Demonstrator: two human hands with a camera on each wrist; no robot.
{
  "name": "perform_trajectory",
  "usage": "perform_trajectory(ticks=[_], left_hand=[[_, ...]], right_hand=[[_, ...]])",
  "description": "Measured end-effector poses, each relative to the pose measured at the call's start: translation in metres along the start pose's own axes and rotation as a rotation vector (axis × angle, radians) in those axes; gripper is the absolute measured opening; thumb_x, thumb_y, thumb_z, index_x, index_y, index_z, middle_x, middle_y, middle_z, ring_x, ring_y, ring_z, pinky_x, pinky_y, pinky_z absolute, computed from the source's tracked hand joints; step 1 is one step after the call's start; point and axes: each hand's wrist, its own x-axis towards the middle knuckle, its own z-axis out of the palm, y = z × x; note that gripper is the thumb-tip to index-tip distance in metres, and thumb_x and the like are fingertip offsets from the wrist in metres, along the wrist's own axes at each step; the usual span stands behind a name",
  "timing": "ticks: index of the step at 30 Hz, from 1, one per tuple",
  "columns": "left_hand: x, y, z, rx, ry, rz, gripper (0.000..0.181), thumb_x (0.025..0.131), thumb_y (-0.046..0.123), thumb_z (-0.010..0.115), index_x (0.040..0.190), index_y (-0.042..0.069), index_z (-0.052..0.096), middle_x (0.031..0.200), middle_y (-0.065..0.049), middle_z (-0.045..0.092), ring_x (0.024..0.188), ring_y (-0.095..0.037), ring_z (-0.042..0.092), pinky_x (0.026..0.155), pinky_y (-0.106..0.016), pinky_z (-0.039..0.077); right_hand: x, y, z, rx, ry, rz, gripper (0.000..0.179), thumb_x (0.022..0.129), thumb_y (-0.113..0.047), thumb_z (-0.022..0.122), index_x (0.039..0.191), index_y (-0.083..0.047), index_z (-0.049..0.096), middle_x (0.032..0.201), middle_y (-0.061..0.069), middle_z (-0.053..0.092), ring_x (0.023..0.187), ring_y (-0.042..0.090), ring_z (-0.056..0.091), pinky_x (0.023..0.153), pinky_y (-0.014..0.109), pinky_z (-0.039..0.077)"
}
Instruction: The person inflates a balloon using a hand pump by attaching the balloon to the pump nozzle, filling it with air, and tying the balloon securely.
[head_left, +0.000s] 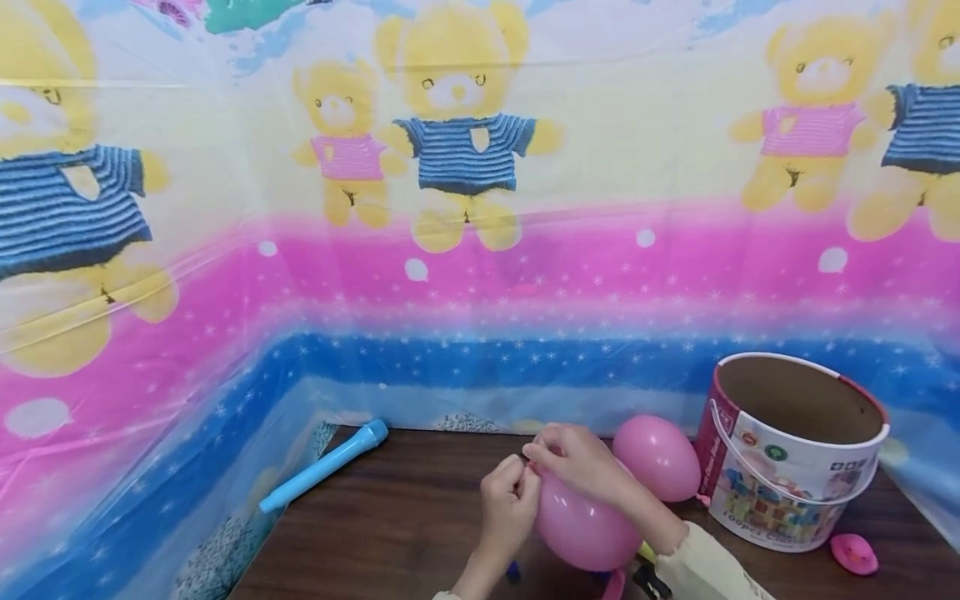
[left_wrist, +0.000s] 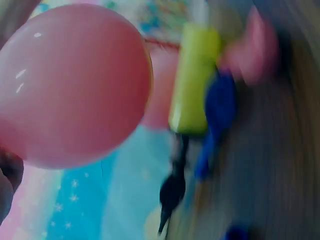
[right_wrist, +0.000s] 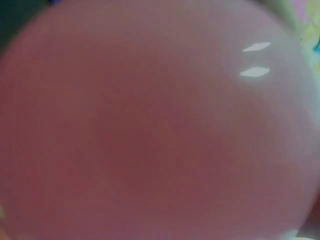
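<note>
A blown-up pink balloon [head_left: 588, 525] hangs below both hands, over the front of the dark wooden table [head_left: 405, 517]. The fingers of my left hand [head_left: 510, 504] are curled and pinch the balloon's neck. From the other side my right hand [head_left: 581, 462] pinches the same neck, its forearm passing over the balloon. The neck itself is mostly hidden by the fingertips. In the left wrist view the round pink balloon [left_wrist: 75, 85] fills the upper left. The balloon [right_wrist: 150, 125] covers nearly all of the right wrist view.
Behind sits another inflated pink balloon [head_left: 656, 458], beside a block bucket [head_left: 787, 492] with a handle. A flat pink balloon [head_left: 853, 554] lies right of it. At left lies a light blue tube [head_left: 326, 467]. A yellow-green cylinder [left_wrist: 192, 85] and deflated blue balloon [left_wrist: 220, 102] lie near the hands.
</note>
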Motion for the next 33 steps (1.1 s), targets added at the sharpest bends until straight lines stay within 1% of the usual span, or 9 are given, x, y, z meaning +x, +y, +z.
perform_trajectory(ticks=[2,6,9,11,15,21,25,29,33], left_hand=[[0.003,0.006,-0.003,-0.100,0.015,-0.180,0.042,0.073,-0.020,0.054,0.053,0.005,0.028,0.051,-0.005,0.029,0.050,0.004,0.024,0.042,-0.010,0.019],[0.013,0.020,-0.010,-0.309,-0.004,-0.610,0.037,0.081,-0.011,0.053,0.052,-0.006,0.030,0.047,0.003,0.032,0.045,0.004,0.030,0.042,-0.011,0.025],[0.019,0.027,-0.015,-0.431,-0.040,-0.825,0.035,0.086,-0.004,0.051,0.059,-0.016,0.032,0.047,0.006,0.036,0.043,0.000,0.034,0.045,-0.012,0.031],[0.020,0.031,-0.019,-0.493,-0.075,-0.897,0.035,0.090,-0.001,0.049,0.066,-0.020,0.032,0.050,0.006,0.038,0.046,-0.003,0.036,0.049,-0.013,0.034],[0.018,0.035,-0.027,-0.586,-0.151,-0.933,0.037,0.095,0.005,0.043,0.072,-0.019,0.028,0.060,0.004,0.040,0.056,-0.005,0.038,0.058,-0.017,0.035],[0.011,0.036,-0.033,-0.475,-0.293,-0.789,0.031,0.094,0.003,0.041,0.066,-0.010,0.032,0.064,-0.008,0.035,0.056,-0.016,0.033,0.055,-0.024,0.031],[0.010,0.035,-0.037,-0.396,-0.355,-0.698,0.026,0.090,-0.003,0.041,0.065,-0.010,0.037,0.067,-0.019,0.034,0.056,-0.017,0.032,0.053,-0.025,0.030],[0.014,0.035,-0.044,-0.384,-0.466,-0.752,0.027,0.092,0.001,0.044,0.069,-0.013,0.041,0.069,-0.012,0.038,0.058,-0.001,0.036,0.057,-0.017,0.031],[0.023,0.032,-0.052,-0.330,-0.602,-0.814,0.033,0.097,0.010,0.047,0.075,-0.015,0.045,0.069,-0.001,0.044,0.060,-0.001,0.041,0.060,-0.017,0.035]], right_hand=[[-0.013,-0.009,0.005,-0.184,0.143,-0.128,0.008,0.092,-0.023,0.064,0.091,-0.019,0.071,0.089,-0.007,0.071,0.084,0.010,0.066,0.076,0.031,0.054],[-0.035,-0.017,0.017,-0.502,0.420,-0.312,0.017,0.082,-0.020,0.072,0.098,-0.017,0.074,0.101,-0.005,0.075,0.099,0.018,0.070,0.087,0.041,0.054],[-0.042,-0.018,0.022,-0.508,0.456,-0.295,0.020,0.079,-0.018,0.074,0.099,-0.018,0.076,0.105,-0.005,0.075,0.106,0.019,0.068,0.094,0.049,0.050],[-0.042,-0.019,0.024,-0.446,0.430,-0.245,0.019,0.080,-0.015,0.074,0.098,-0.018,0.077,0.105,-0.005,0.075,0.107,0.019,0.067,0.097,0.054,0.046],[-0.038,-0.020,0.026,-0.353,0.371,-0.150,0.015,0.082,-0.012,0.073,0.095,-0.018,0.078,0.100,-0.005,0.075,0.105,0.017,0.065,0.104,0.059,0.039],[-0.037,-0.024,0.029,-0.342,0.341,-0.066,0.007,0.079,-0.017,0.076,0.086,-0.018,0.079,0.090,-0.005,0.076,0.092,0.012,0.064,0.108,0.058,0.036],[-0.035,-0.022,0.027,-0.317,0.321,-0.118,0.008,0.077,-0.014,0.078,0.084,-0.017,0.080,0.085,-0.005,0.076,0.087,0.011,0.063,0.106,0.059,0.038],[-0.032,-0.014,0.028,-0.268,0.336,-0.205,0.011,0.073,-0.009,0.079,0.081,-0.016,0.079,0.080,-0.008,0.075,0.083,0.008,0.061,0.103,0.059,0.039],[-0.030,-0.005,0.036,-0.256,0.388,-0.269,0.012,0.070,-0.008,0.079,0.076,-0.017,0.073,0.075,-0.009,0.072,0.078,0.006,0.058,0.102,0.057,0.039]])
